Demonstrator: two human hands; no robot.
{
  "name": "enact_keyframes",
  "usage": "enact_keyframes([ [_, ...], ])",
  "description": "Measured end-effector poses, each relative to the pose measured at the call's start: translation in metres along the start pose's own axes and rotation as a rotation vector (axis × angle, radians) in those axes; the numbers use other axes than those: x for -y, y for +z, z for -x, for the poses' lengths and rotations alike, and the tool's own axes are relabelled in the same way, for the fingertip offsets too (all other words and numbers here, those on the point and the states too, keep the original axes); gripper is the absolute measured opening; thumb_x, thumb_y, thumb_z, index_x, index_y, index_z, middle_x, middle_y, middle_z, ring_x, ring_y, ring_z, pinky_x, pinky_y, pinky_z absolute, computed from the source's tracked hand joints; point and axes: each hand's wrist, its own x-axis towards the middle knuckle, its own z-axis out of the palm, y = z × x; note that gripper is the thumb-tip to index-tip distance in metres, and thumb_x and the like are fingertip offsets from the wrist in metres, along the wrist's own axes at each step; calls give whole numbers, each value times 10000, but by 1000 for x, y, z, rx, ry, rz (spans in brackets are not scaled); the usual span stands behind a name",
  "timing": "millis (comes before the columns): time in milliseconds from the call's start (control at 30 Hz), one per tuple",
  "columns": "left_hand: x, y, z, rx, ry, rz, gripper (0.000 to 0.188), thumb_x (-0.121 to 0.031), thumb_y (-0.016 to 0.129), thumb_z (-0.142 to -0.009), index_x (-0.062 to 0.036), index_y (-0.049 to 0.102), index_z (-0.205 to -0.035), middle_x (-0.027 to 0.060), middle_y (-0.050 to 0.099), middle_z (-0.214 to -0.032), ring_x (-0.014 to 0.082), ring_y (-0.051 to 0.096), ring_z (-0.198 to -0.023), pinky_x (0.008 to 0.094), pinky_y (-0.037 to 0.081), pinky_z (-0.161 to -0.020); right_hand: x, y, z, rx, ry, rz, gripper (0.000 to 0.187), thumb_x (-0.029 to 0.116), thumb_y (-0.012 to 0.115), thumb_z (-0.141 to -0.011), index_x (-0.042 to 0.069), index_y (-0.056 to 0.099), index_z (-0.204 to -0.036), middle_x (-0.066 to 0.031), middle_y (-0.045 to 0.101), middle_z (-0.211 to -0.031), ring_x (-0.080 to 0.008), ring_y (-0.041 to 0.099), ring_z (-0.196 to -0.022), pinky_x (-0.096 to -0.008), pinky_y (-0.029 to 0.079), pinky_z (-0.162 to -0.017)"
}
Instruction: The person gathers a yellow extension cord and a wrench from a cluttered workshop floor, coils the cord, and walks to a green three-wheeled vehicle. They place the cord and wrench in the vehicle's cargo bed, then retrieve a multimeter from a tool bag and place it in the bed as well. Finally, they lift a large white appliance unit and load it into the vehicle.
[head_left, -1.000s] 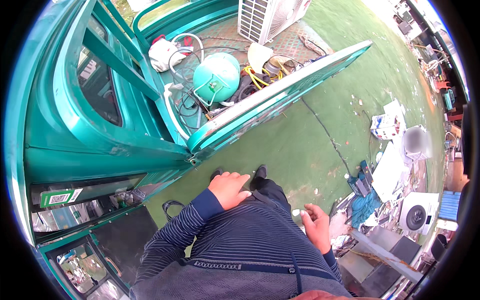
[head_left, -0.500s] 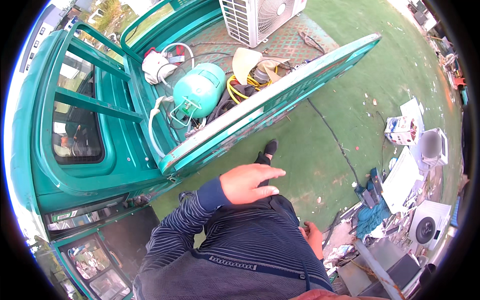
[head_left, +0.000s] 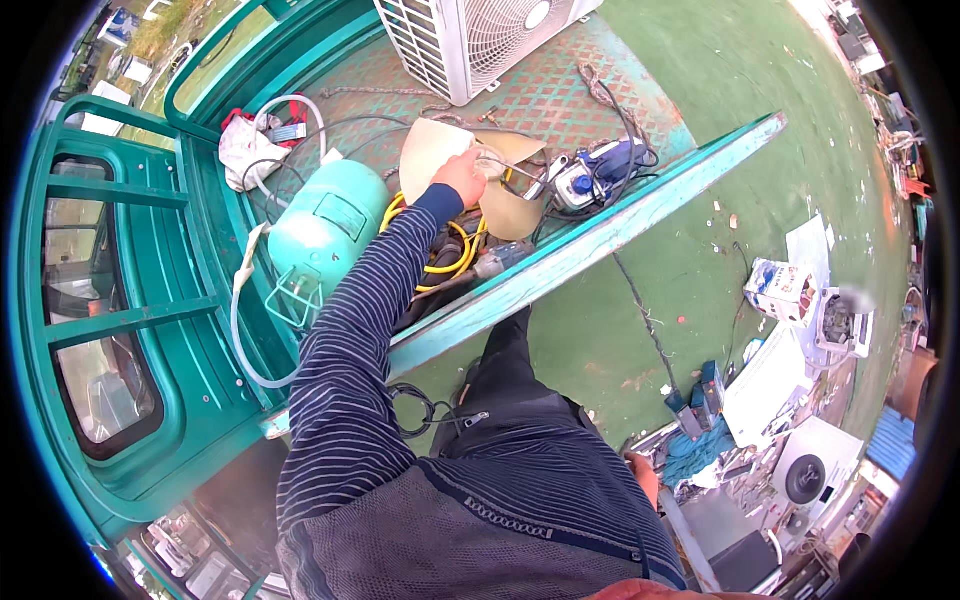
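My left hand (head_left: 463,178) reaches over the side wall of a green truck bed, its fingers closed at the hub of a beige fan blade (head_left: 428,150). The fan blade lies on top of yellow hose (head_left: 466,255) and dark cables. Left of my forearm a turquoise gas cylinder (head_left: 330,212) lies on its side. A blue-and-white pump-like device (head_left: 590,182) with a dark cord sits right of the fan blade, and a grey power tool (head_left: 503,260) lies by the wall. My right hand (head_left: 643,476) hangs low beside my body, its fingers mostly hidden.
The bed's side wall (head_left: 600,240) runs between my body and the load. An air conditioner outdoor unit (head_left: 490,45) stands farther in. A white cloth bag (head_left: 250,150) lies near the cab. On the green ground to the right are a printed carton (head_left: 783,290), a white panel (head_left: 765,385) and scrap.
My left hand has moved from in front of my body forward over the side wall to the fan blade. I have come closer to the truck bed. My right hand stays low.
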Motion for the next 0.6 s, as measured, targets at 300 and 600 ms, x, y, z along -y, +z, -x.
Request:
enact_keyframes([
  [300,-22,46,-70,371,226,-198,299,-339,645,-885,-112,726,-1062,168,718,-1000,366,670,-957,471,533,-827,27,-54,-84,53,71,-293,306,142,688,-939,-64,633,-1158,-118,709,-832,-140,645,-720,-290,516,-665],
  [600,15,14,28,361,-238,-48,547,-507,655,-869,-23,599,-1117,199,690,-914,363,679,-887,442,525,-809,60,-98,-155,227,5,-147,320,172,692,-941,-58,638,-1157,-137,721,-864,-166,676,-781,-313,528,-711],
])
